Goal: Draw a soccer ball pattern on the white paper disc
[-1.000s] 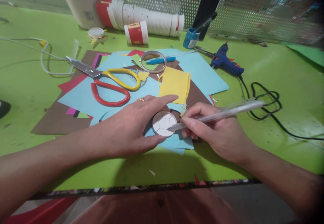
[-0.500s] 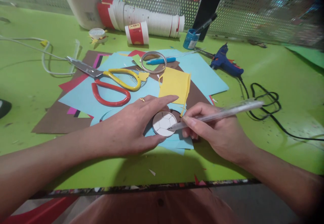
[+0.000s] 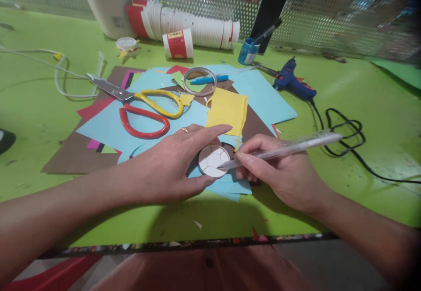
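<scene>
My right hand point(image 3: 279, 168) pinches a clear-barrelled pen point(image 3: 289, 146), its tip touching a small white disc point(image 3: 210, 168). Dark lines on that disc form a pattern like a football's panels. Around the disc's left side, my left hand point(image 3: 174, 159) steadies it between thumb and fingers; some fingertips are hidden behind the thumb side of the hand. Beneath lie light blue paper point(image 3: 226, 185) and brown sheets. Just beyond my fingers is a yellow paper piece point(image 3: 226, 111). Scissors point(image 3: 144, 111) with one red and one yellow handle rest on the sheets, left of it.
A tape ring point(image 3: 199, 81) encircles part of a blue marker point(image 3: 217, 79). At right lies a blue glue gun point(image 3: 296, 80) with a black cord. Paper cups point(image 3: 197, 25), a white bottle point(image 3: 107, 5), a paint jar point(image 3: 248, 52) and a leaning phone point(image 3: 271, 10) line the back.
Hardly anything differs. Both hands keep their places, and the pen tip stays at nearly the same spot on the disc.
</scene>
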Demonstrator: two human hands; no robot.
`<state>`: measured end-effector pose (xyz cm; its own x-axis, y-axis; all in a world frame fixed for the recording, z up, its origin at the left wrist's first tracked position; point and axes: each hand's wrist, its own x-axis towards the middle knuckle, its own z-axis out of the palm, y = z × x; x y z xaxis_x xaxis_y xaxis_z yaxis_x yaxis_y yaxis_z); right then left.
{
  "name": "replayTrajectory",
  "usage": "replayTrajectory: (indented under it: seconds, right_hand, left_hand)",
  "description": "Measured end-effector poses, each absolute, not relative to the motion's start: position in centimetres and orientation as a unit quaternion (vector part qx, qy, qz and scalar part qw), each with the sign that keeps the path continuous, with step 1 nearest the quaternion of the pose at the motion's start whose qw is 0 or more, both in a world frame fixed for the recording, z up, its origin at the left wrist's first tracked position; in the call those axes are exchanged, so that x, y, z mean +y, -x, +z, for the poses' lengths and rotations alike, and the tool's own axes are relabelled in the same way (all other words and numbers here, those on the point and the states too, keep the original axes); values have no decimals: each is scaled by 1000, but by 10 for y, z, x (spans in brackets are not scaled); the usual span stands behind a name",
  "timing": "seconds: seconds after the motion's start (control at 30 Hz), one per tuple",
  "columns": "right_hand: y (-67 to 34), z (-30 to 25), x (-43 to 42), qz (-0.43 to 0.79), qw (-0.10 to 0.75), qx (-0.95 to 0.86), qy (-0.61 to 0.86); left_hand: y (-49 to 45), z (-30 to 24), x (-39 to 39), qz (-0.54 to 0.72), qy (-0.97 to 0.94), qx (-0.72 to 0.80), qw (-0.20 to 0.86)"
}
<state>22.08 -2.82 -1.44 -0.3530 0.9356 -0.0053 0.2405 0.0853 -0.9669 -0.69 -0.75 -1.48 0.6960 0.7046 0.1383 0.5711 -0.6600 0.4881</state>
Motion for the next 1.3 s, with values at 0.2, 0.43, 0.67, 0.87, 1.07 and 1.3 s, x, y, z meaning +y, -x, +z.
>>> replayTrajectory:
  seconds: [0.2, 0.43, 0.67, 0.87, 1.07, 1.3]
  right_hand:
    - [-221, -16, -28, 507, 345, -652, 446]
    - [-221, -15, -29, 504, 341, -654, 448]
    - [-219, -13, -27, 509, 345, -651, 445]
    - [-220, -13, -29, 505, 353, -647, 450]
    - [-219, -13, -28, 500, 348, -654, 449]
    - [-221, -15, -29, 491, 344, -663, 449]
  left_hand:
    - [8, -16, -7, 163, -902, 346, 202]
    - [7, -15, -8, 160, -901, 347, 206]
    - [8, -16, -8, 165, -901, 344, 204]
    - [9, -17, -8, 169, -904, 340, 197]
    - [7, -17, -7, 169, -904, 341, 195]
    - [6, -16, -7, 170, -904, 341, 194]
